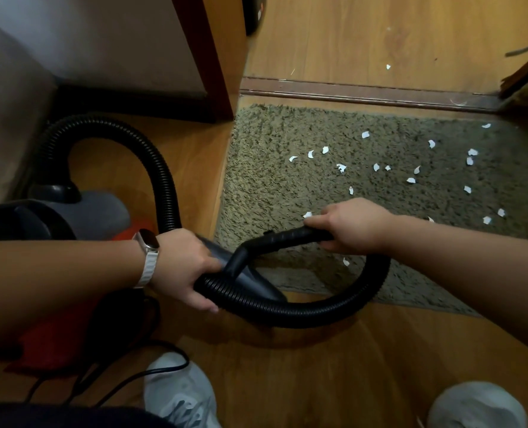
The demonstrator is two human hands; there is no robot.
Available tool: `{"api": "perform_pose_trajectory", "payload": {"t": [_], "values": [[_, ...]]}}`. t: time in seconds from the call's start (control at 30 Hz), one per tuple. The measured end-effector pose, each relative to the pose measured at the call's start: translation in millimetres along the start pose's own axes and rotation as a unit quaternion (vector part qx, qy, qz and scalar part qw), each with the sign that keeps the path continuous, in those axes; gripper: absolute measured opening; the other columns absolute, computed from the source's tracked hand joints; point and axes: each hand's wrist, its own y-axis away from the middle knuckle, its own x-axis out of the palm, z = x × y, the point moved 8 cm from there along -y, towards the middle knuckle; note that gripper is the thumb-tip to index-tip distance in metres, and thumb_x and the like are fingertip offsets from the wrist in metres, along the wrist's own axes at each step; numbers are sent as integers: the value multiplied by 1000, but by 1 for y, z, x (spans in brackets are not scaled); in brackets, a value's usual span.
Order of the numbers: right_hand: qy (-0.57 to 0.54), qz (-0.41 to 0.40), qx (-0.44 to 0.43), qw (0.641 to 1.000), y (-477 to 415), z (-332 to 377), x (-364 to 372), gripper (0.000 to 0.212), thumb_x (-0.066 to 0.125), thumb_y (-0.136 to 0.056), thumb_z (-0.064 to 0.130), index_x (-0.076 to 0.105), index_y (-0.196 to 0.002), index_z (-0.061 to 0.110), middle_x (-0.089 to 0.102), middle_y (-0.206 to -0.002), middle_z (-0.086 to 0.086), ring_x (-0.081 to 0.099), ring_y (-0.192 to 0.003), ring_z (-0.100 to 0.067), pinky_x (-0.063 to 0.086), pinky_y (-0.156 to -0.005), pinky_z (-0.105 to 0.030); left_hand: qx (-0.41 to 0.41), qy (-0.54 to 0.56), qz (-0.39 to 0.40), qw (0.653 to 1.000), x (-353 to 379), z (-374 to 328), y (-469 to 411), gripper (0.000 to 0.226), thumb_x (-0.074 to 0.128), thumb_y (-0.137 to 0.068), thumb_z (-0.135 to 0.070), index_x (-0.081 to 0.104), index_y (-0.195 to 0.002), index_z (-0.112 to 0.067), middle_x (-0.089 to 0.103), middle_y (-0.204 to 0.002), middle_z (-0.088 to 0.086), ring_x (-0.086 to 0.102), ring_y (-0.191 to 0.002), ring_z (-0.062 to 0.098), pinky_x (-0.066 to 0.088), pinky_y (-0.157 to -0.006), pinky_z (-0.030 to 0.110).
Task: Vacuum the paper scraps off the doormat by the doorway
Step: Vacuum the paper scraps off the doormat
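A shaggy olive doormat [272,180] lies before the doorway threshold, with several white paper scraps [341,167] scattered over its middle and right. My right hand [353,225] grips the black curved handle tube [275,240] of the vacuum hose above the mat's near edge. My left hand [185,267], with a white watch on the wrist, grips the dark nozzle piece [256,281] where it meets the ribbed black hose [302,313]. The hose loops below both hands and arches back to the vacuum body [80,217] at the left.
A wooden door frame [213,57] and wall stand at upper left. The threshold strip [364,91] runs behind the mat, with one scrap [388,67] on the floor beyond. A black power cord [151,370] lies by my grey shoes [179,393].
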Motion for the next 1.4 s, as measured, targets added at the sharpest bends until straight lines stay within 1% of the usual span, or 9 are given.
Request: {"api": "perform_pose_trajectory", "payload": {"t": [0.23, 0.37, 0.53, 0.7, 0.8, 0.93, 1.1, 1.23, 1.4], "values": [[-20, -32, 70, 997, 6, -38, -8, 36, 56, -91, 43, 53, -125, 32, 49, -86, 8, 46, -74, -15, 41, -62, -28, -35, 4, 21, 999, 11, -2, 4, 71, 31, -77, -89, 59, -83, -24, 64, -65, -2, 64, -58, 22, 53, -56, 33], [-7, -20, 39, 999, 3, -16, -3, 39, 54, -92, 45, 51, -128, 33, 54, -93, 4, 58, -81, -21, 38, -62, -28, 8, -2, -15, 1000, 2, -6, 4, 63, 37, -78, -85, 57, -70, -26, 57, -54, -8, 56, -45, 12, 45, -43, 23], [-2, -7, 20, 1000, 1, -2, -2, 42, 52, -94, 44, 49, -134, 32, 58, -101, 0, 63, -90, -25, 39, -63, -29, -15, 2, 41, 999, 12, -3, 5, 65, 39, -77, -85, 61, -80, -24, 64, -67, -5, 62, -58, 17, 53, -57, 34], [-27, -6, 66, 997, 9, -36, -9, 36, 56, -90, 44, 55, -125, 34, 59, -94, 5, 62, -84, -21, 47, -63, -30, -45, -8, 83, 996, 8, 2, -8, 71, 31, -76, -88, 59, -90, -25, 66, -76, -6, 64, -69, 17, 47, -62, 29], [-34, -2, 82, 996, 18, -51, -8, 35, 58, -89, 43, 56, -123, 35, 62, -93, 6, 63, -85, -21, 49, -65, -31, -51, -20, 92, 994, 1, 6, -24, 74, 23, -72, -93, 53, -88, -27, 62, -75, -7, 63, -71, 17, 51, -65, 31], [-38, -8, 105, 994, 29, -67, -6, 33, 59, -89, 42, 57, -121, 35, 63, -90, 4, 57, -78, -20, 45, -61, -30, -61, -14, 106, 992, -4, 8, -38, 57, 30, -74, -86, 42, -85, -32, 51, -70, -12, 59, -67, 13, 51, -64, 30], [-77, -11, 153, 985, 50, -92, 3, 26, 61, -85, 40, 60, -111, 34, 66, -84, 4, 60, -75, -22, 50, -62, -32, -81, -18, 113, 990, -6, 10, -46, 60, 28, -72, -88, 46, -87, -32, 58, -73, -10, 62, -69, 14, 53, -66, 31], [-74, -13, 179, 981, 64, -113, 3, 22, 62, -85, 39, 59, -107, 36, 61, -76, 7, 56, -69, -19, 40, -56, -29, -97, -27, 112, 989, -11, 10, -58, 57, 34, -75, -87, 46, -85, -31, 58, -73, -10, 61, -69, 14, 53, -65, 31], [-84, -39, 252, 963, 89, -145, -1, 17, 64, -85, 37, 60, -100, 31, 59, -71, 5, 56, -69, -24, 45, -59, -31, -115, -18, 112, 987, -18, 10, -74, 56, 36, -77, -84, 46, -85, -30, 56, -71, -10, 60, -66, 14, 55, -67, 34]]}}
